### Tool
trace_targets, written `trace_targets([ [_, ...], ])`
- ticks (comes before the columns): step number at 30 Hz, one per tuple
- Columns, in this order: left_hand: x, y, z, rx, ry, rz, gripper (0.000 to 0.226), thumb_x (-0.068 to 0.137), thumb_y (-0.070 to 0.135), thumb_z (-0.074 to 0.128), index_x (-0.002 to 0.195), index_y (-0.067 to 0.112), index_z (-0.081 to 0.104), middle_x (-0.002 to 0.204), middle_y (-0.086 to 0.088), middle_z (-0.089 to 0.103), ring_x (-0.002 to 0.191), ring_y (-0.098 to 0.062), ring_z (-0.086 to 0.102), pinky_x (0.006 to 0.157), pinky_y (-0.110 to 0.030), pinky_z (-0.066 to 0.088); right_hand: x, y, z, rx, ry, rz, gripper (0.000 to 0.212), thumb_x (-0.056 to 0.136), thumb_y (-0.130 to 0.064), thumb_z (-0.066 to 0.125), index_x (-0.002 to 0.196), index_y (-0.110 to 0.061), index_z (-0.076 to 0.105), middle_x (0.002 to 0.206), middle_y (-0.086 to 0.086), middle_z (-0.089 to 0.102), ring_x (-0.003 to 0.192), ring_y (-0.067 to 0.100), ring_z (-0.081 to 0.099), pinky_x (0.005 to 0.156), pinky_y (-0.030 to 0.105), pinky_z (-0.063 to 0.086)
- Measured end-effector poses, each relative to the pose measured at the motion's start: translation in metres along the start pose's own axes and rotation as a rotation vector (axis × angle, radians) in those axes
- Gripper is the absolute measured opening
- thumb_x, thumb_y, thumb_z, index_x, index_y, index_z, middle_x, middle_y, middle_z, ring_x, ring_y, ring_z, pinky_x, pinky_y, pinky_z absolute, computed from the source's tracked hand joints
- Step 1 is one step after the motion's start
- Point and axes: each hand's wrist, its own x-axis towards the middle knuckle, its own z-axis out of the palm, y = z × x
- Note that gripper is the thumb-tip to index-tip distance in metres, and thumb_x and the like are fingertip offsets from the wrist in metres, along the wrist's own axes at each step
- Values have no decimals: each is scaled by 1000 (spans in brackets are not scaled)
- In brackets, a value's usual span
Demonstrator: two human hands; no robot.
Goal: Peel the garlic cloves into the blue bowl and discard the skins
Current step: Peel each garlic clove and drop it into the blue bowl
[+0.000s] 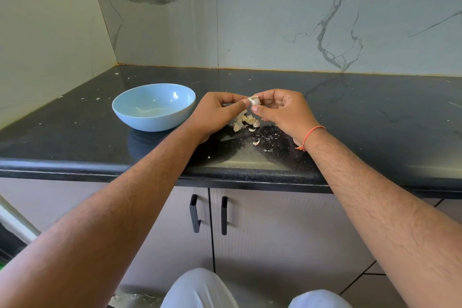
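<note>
Both hands pinch one garlic clove (254,100) above the counter (350,112); the left hand (215,114) and right hand (282,110) meet at it. The bowl (153,107) sits just left of the left hand, so that hand is nearer. Skins (246,121) lie below. Fingers hide most of the clove.

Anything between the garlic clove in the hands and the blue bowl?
Nothing visible. The garlic clove is pinched between left hand and right hand; the blue bowl sits open just beyond the left hand.
</note>
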Motion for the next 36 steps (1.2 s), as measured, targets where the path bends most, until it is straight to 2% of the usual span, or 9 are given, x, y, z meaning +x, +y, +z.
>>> trace_targets([
  [2,0,-1,-1,-22,-26,5,24,98,25,75,117,11,80,101,-3,82,89,-7,73,73,-24,59,0,1,0,14,2,-4,25,82,-9,87,103,-18,78,96,0,81,91,16,78,82,30,63],
  [4,-1,0,-2,-52,-30,4,24,97,21,76,116,6,80,101,-4,82,89,-6,75,71,-19,57,0,0,0,15,-9,-1,25,82,-8,87,105,-16,79,95,1,81,92,16,78,83,30,63],
  [10,-2,3,-3,-101,22,-11,19,93,13,79,108,2,80,90,2,81,79,-2,75,67,-14,55,-1,1,0,-7,-38,-6,30,89,-14,82,119,-12,78,97,1,81,91,18,79,84,34,64],
  [17,-2,4,-1,-53,56,-11,19,93,14,79,107,1,80,78,7,77,60,8,64,55,-8,46,-1,2,1,-49,-1,-20,24,87,-17,84,110,-21,80,92,-2,81,88,20,79,86,40,65],
  [20,-1,2,0,-36,65,-22,17,93,16,80,104,3,80,73,8,75,56,5,60,53,-10,46,-1,1,2,-52,25,-12,23,86,-17,85,109,-17,81,92,-1,81,87,22,79,85,41,65],
  [25,0,-1,0,35,52,-24,14,90,21,84,96,10,80,81,5,79,70,-1,69,66,-18,54,3,2,1,2,91,48,17,86,-17,85,101,-23,79,90,0,81,85,19,77,85,41,65],
  [29,1,-2,1,68,76,-42,10,88,19,84,94,11,81,81,5,79,72,-2,69,71,-21,57,3,2,-1,55,102,81,17,87,-16,84,102,-17,77,89,3,80,82,16,75,80,36,65],
  [32,2,-4,0,75,60,-27,15,87,12,83,102,13,81,93,2,81,82,-7,73,79,-26,61,3,2,-1,67,83,92,23,88,-15,84,110,-11,77,92,5,80,80,15,75,79,34,64],
  [36,0,-2,-1,37,35,42,34,90,17,84,123,18,76,105,2,81,92,-6,75,86,-31,60,2,3,1,42,14,74,26,92,-17,80,117,-15,78,96,6,80,82,18,75,83,41,65],
])
